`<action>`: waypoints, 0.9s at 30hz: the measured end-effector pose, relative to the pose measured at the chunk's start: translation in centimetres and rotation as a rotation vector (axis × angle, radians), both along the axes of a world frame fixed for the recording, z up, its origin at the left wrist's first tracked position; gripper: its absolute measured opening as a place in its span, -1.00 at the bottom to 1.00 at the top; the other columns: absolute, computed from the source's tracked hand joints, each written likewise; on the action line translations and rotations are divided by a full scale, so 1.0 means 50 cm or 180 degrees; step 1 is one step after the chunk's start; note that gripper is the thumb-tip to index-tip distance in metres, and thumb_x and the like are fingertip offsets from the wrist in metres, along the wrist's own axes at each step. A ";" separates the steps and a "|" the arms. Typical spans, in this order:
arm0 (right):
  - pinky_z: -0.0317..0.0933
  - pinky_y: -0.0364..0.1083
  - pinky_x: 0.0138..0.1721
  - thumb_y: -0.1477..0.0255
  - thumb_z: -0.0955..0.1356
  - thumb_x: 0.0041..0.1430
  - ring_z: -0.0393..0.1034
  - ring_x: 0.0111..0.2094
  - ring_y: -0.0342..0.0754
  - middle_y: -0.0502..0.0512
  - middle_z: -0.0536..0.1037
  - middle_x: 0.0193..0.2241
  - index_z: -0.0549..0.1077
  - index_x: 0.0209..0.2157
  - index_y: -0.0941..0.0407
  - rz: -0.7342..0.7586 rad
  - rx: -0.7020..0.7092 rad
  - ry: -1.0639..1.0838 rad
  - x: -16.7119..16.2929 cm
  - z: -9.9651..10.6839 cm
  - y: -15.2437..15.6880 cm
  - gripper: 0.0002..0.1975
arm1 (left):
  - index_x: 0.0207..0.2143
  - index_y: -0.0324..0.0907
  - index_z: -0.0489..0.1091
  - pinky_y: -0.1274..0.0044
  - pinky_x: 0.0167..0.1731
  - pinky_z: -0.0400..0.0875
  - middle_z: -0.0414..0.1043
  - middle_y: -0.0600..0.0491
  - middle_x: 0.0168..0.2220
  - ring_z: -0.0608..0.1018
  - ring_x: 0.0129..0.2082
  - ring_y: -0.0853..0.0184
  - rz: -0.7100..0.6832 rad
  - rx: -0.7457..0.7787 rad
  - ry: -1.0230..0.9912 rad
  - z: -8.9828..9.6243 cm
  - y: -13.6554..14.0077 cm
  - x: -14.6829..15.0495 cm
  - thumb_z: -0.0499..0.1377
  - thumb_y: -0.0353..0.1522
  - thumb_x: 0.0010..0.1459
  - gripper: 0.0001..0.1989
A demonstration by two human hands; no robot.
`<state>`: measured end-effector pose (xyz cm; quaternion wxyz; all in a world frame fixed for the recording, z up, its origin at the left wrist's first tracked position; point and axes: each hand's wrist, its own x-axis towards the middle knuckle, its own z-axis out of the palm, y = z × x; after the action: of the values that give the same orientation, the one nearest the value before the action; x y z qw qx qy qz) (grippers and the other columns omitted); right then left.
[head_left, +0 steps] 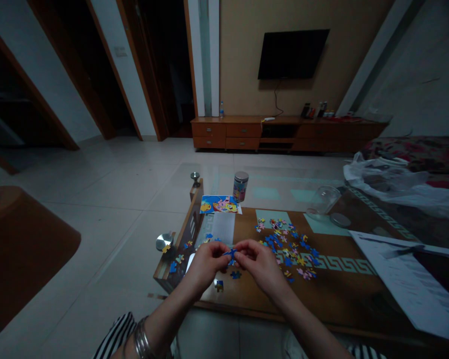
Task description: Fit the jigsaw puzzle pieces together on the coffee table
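Both hands meet over the front of a glass-topped table. Between thumb and fingers, my left hand (211, 260) pinches a blue jigsaw piece (231, 253). My right hand (255, 259) grips it from the other side, so the fingertips nearly touch; whether it is one piece or two joined cannot be made out. Just below them lies a dark blue jigsaw piece (235, 274), and a yellow and blue piece (219, 285) is closer to me. A heap of jigsaw pieces (284, 249) spreads to the right of my right hand. A few loose pieces (173, 267) lie left of my left hand.
Beyond my hands are a cartoon picture sheet (220, 204) and a lidded can (240, 186). At right stand a clear jar (324, 202), its lid (339, 219), a plastic bag (392, 182) and papers (407, 279). A brown seat (26, 259) is at left.
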<state>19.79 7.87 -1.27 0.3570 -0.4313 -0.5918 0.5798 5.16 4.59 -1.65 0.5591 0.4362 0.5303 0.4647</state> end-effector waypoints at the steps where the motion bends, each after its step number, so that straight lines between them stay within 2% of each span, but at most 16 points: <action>1: 0.25 -0.14 -0.49 0.41 0.37 -0.10 0.38 -0.55 -0.12 -0.05 0.43 -0.61 0.42 -0.44 0.17 0.0025 0.0018 -0.0020 0.001 0.000 0.000 -0.86 | -0.50 -0.27 0.37 0.55 -0.55 0.21 0.31 0.09 -0.57 0.32 -0.58 0.44 -0.0022 0.0012 0.0017 0.000 0.000 -0.001 0.24 -0.28 -0.18 -0.77; 6: 0.23 -0.16 -0.52 0.40 0.39 -0.09 0.36 -0.57 -0.14 -0.07 0.42 -0.64 0.43 -0.46 0.15 0.0118 0.0028 -0.0121 0.004 0.000 0.002 -0.88 | -0.52 -0.25 0.36 0.55 -0.57 0.22 0.28 0.11 -0.58 0.30 -0.59 0.44 -0.0143 0.0057 0.0166 -0.003 0.001 -0.004 0.22 -0.27 -0.17 -0.79; 14: 0.24 -0.18 -0.53 0.37 0.41 -0.06 0.38 -0.58 -0.16 -0.07 0.43 -0.65 0.43 -0.43 0.14 0.0127 -0.0350 -0.0308 0.011 0.005 0.009 -0.86 | -0.49 -0.26 0.38 0.56 -0.55 0.24 0.31 0.09 -0.55 0.32 -0.56 0.44 -0.0327 0.0189 0.0444 0.011 -0.001 -0.009 0.21 -0.27 -0.11 -0.79; 20: 0.24 -0.18 -0.53 0.42 0.39 -0.07 0.38 -0.57 -0.15 -0.04 0.46 -0.60 0.43 -0.44 0.14 0.0123 -0.0144 -0.0344 0.012 0.010 0.006 -0.90 | -0.53 -0.25 0.35 0.55 -0.56 0.27 0.28 0.10 -0.56 0.33 -0.58 0.43 -0.0367 0.0173 0.0576 -0.001 -0.001 -0.013 0.21 -0.21 -0.09 -0.75; 27: 0.23 -0.16 -0.53 0.46 0.36 -0.07 0.37 -0.57 -0.14 -0.02 0.49 -0.59 0.48 -0.44 0.15 0.0115 0.0156 -0.0245 0.016 0.009 0.001 -0.91 | -0.54 -0.22 0.33 0.55 -0.57 0.20 0.25 0.12 -0.58 0.31 -0.60 0.43 -0.0393 0.0183 0.0728 0.007 -0.006 -0.004 0.19 -0.19 -0.07 -0.74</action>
<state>20.58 7.93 -0.83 0.3339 -0.4336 -0.6269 0.5545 4.94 4.30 -1.31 0.5099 0.5340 0.5491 0.3916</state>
